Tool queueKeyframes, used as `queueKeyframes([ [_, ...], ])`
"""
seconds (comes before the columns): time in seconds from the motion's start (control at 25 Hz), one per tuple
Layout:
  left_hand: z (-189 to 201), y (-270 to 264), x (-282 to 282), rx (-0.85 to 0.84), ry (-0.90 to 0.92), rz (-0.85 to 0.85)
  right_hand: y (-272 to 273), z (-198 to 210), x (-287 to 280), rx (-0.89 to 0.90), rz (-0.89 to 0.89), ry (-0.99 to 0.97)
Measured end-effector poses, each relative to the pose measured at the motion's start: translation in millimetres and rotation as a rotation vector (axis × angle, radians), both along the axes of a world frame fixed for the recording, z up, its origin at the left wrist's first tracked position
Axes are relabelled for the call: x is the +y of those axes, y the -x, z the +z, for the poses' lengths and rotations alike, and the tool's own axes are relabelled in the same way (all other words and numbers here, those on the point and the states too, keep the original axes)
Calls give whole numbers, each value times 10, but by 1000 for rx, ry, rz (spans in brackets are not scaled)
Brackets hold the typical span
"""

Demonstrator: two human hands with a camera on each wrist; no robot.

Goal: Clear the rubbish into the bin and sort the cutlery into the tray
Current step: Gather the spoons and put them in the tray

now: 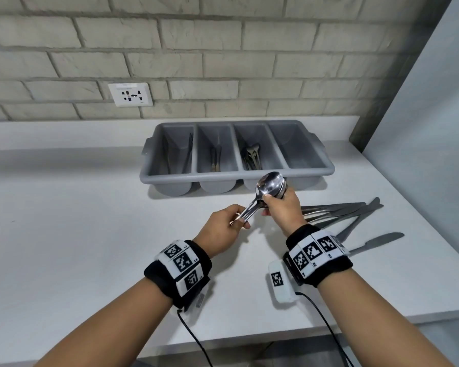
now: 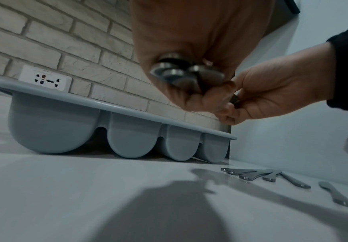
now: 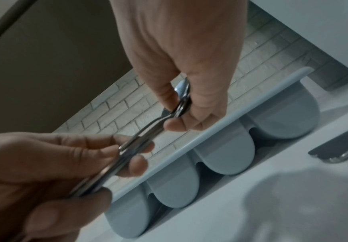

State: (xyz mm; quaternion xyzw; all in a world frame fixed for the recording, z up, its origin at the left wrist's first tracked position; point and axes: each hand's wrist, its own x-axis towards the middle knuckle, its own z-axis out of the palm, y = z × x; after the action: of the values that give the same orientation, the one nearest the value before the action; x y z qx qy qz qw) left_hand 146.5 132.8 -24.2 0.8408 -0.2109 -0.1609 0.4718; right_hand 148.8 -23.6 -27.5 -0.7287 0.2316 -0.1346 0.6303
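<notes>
Head view: both hands hold one bundle of spoons (image 1: 265, 193) above the white worktop (image 1: 77, 234), just in front of the grey cutlery tray (image 1: 236, 174). The left hand (image 1: 223, 229) pinches the handle ends between thumb and curled fingers; the right hand (image 1: 282, 207) wraps around the necks just below the bowls, which stick up past its knuckles. How many spoons are stacked cannot be counted. The tray stands near the worktop's back edge, against the brick wall, with four compartments: dark handles lean in the leftmost, a few pieces lie in the second, forks or similar in the third, and the rightmost looks bare, though its floor is partly hidden by the near wall. Knives (image 1: 355, 210) lie fanned toward the right edge, partly covered by the right wrist; one more knife (image 1: 376, 241) lies apart, nearer the front.

Left wrist view: the palm fills the top, blurred; the rounded handle ends (image 2: 181, 73) poke out of the closed fingers. The other hand (image 2: 272, 95) meets them from the right. The tray's underside (image 2: 111, 131) shows as four rounded lobes, and knife handles (image 2: 262, 175) lie beyond.

Right wrist view: the fingers (image 3: 200, 114) are clenched around the necks, the bowls almost wholly hidden inside the grip. The left hand (image 3: 55, 163) is cut off at the frame's edge.
</notes>
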Motion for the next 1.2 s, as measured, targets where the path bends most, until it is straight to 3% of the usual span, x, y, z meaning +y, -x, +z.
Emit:
queueKeyframes([
  [0.2, 225, -5, -81, 208, 8, -166, -58, 53, -142, -28, -41, -177],
  [0.44, 479, -286, -607, 170, 91, -31, -354, 415, -689, -94, 1, -308],
  [0.64, 565, -670, -1333, 90, 166, 146, -721, 535, -1278, -73, 66, -45],
  [0.92, 517, -1133, -2209, 178, 176, 231, -1307, 493, -1911, 59, 41, 95],
  [1.2, 353, -1355, -2221, 112, 160, 407, -1539, 394, -1771, 73, 240, 148],
])
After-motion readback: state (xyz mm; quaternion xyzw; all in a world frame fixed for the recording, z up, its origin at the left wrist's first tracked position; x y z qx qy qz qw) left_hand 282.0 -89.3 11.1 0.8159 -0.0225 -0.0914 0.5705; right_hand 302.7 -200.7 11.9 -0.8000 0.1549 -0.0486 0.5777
